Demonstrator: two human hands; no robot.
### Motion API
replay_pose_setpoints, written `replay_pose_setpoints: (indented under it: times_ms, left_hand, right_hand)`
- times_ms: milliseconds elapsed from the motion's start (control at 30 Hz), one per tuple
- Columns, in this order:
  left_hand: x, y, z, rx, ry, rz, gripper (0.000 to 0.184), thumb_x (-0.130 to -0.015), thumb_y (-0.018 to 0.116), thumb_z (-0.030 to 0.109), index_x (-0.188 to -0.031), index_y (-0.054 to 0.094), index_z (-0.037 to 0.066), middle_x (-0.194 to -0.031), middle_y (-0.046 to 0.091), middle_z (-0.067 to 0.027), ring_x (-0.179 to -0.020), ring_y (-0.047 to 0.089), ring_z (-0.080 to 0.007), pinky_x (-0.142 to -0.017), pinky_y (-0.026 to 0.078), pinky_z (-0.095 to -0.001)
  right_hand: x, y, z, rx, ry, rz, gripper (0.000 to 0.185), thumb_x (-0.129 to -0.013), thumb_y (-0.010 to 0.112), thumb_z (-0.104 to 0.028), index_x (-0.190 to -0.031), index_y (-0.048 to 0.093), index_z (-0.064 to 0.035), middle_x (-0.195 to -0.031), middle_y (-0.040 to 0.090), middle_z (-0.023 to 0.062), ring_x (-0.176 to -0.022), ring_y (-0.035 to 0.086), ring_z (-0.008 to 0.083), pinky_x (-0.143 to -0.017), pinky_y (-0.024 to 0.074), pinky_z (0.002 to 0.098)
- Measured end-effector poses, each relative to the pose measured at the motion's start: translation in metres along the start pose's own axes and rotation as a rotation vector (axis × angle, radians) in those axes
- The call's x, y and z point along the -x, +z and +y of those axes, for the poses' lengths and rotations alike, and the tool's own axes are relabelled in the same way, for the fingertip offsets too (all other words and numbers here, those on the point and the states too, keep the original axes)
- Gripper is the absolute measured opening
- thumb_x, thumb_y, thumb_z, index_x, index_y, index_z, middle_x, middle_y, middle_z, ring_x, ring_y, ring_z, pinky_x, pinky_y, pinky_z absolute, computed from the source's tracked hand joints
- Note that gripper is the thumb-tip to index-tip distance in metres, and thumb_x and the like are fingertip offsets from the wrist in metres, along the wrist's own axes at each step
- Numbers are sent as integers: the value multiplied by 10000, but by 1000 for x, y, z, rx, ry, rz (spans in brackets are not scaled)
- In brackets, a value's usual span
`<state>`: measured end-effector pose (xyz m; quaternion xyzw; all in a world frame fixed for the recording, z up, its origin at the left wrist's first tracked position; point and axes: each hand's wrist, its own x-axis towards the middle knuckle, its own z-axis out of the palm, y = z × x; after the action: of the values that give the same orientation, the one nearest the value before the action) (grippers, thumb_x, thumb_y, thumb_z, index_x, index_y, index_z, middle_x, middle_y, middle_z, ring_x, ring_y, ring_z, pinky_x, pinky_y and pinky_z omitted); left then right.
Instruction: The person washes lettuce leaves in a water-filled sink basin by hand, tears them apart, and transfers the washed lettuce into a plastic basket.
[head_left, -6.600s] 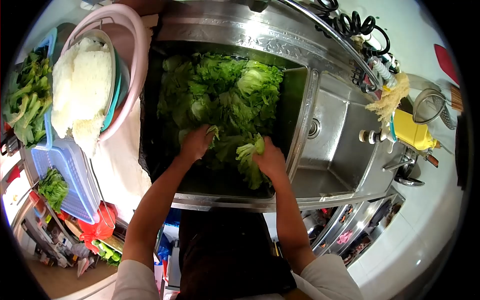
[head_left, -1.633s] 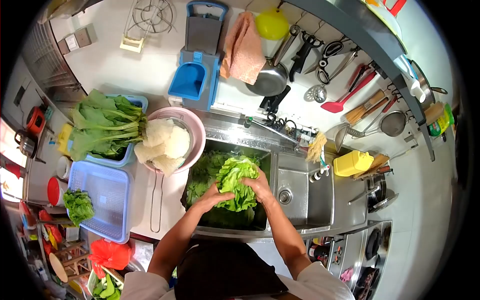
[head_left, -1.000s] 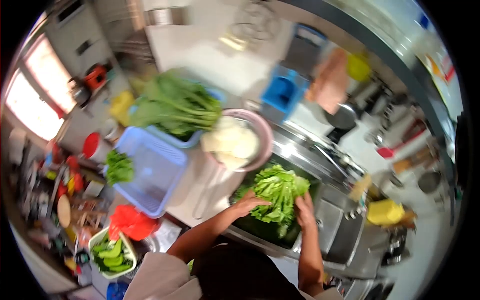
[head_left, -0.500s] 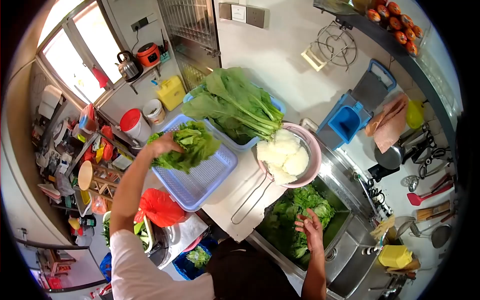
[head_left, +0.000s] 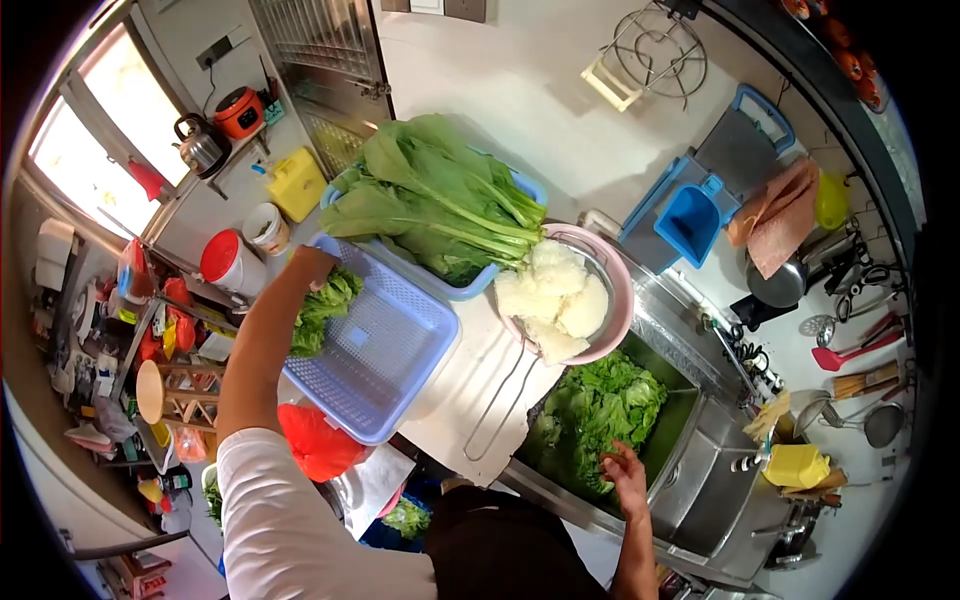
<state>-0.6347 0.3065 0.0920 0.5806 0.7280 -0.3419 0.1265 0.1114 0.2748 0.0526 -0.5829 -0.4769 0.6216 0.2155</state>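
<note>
My left hand reaches to the far left edge of the blue-purple basket, its fingers curled on the top of green lettuce lying against the basket's left side. The lettuce hides part of the fingertips. Over the front right of the water-filled sink, my right hand hangs with its fingers apart and slightly bent, holding nothing. Below and left of it, more lettuce floats in the sink basin.
A pink bowl holds a strainer with pale white pieces. Behind the basket, large leafy greens fill a blue basket. A red bag sits in front. The second basin and a yellow jug are at the right.
The lettuce went from the sink to the basket in my left hand, and that hand has lowered to the basket's far left. My right hand let go of it and stays over the sink.
</note>
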Motion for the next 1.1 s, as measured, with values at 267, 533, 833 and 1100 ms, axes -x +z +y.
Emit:
replay_pose_setpoints:
  times_ms: [267,533,833,1100]
  left_hand:
    - [0,23,-16,-4,80,101,742,-643,730,117,-1313,531,369,-1157,651,-51,-1052,614,-282,-943,390,-467]
    - [-19,38,2,-154,-69,133,641,-758,716,221,-1355,495,297,-1437,439,-67,-1350,351,-328,-1085,262,-548]
    - [-6,60,18,15,-346,543,693,-855,589,124,-1476,299,222,-1516,311,-111,-1427,225,-337,-1147,118,-577]
    - [48,34,76,353,-115,788,347,-782,540,21,-1123,567,78,-1186,548,-149,-1122,515,-334,-925,440,-439]
  right_hand:
    - [-3,2,19,131,30,-3,453,-900,653,-177,-1300,503,-28,-1048,656,90,-849,604,141,-713,486,278]
    - [-12,10,25,357,13,-74,475,-871,675,-167,-1306,523,-52,-1019,656,81,-882,611,169,-781,499,315]
    - [-9,8,26,476,14,-86,502,-848,669,-251,-1286,548,-38,-1032,690,130,-903,657,235,-804,511,347]
    - [-15,10,24,507,1,-78,468,-863,659,-224,-1287,554,-57,-1035,690,132,-907,662,241,-793,521,360]
